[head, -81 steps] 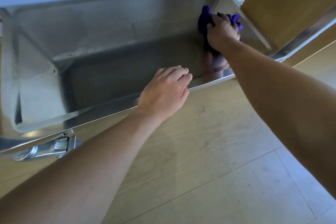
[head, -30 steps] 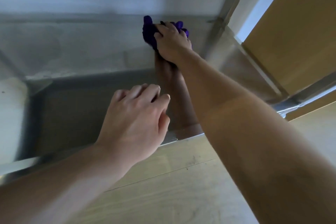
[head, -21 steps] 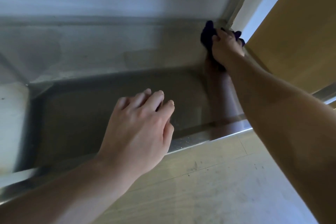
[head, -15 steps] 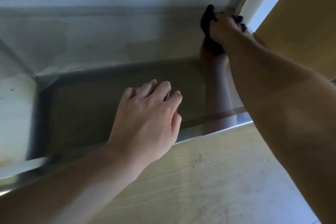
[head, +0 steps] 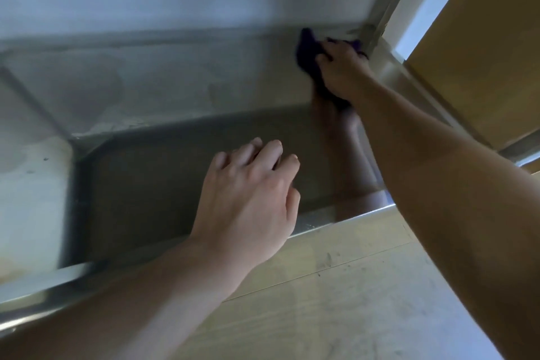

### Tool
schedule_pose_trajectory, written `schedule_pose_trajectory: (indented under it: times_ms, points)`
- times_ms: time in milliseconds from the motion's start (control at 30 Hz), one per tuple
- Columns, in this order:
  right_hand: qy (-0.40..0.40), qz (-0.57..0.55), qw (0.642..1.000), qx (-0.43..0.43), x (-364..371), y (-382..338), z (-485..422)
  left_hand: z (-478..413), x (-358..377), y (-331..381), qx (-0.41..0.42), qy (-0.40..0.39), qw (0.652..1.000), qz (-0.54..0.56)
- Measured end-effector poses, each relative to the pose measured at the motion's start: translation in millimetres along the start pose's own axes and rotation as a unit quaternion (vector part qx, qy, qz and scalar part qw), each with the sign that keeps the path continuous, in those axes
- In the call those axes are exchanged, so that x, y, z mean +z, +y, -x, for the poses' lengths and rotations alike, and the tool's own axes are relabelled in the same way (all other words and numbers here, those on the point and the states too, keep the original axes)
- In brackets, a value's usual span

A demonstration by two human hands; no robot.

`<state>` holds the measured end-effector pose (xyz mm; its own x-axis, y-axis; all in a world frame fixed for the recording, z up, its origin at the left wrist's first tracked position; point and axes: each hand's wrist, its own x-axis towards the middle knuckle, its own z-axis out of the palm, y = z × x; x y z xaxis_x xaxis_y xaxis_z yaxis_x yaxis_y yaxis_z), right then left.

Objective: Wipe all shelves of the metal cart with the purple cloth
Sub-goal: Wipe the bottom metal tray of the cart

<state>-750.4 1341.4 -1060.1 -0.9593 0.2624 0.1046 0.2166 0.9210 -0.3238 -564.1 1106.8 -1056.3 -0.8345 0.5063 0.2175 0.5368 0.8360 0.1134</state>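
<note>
Fingers (head: 323, 59) of the right hand (head: 342, 73) are clutching the purple cloth (head: 306, 52) just beside the cart's corner post (head: 370, 38), where bunched fabric could be snagging, while the left hand (head: 248, 199), slack-fingered, is waiting well short of it.

You're in an indoor room; its kind is unclear.
Under you lies a pale wood-plank floor (head: 350, 310); beside it is a stainless metal cart (head: 163, 184), and a tan wooden panel (head: 485, 47) with a white edge (head: 423, 9) rises at your right.
</note>
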Motion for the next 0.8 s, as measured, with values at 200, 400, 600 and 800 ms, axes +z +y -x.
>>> schedule_pose_trajectory:
  times_ms: [200, 400, 600, 800]
  points:
    - [-0.02, -0.003, 0.998, -0.052, 9.6, -61.5, 36.2, -2.4, -0.3, 3.4, 0.001, 0.004, 1.0, -0.003]
    - [-0.128, -0.073, 0.955, -0.259, 25.7, -117.3, 76.8, 0.7, -0.9, 1.4, 0.0, 0.012, 1.0, 0.003]
    - [-0.05, -0.025, 0.991, -0.119, 7.4, -53.8, 56.8, 21.8, -6.9, -26.2, -0.01, -0.022, 0.998, 0.051]
    - [-0.02, 0.005, 1.0, 0.002, 22.2, -102.4, 79.6, 56.4, -25.2, -108.2, -0.082, 0.016, 0.996, -0.005]
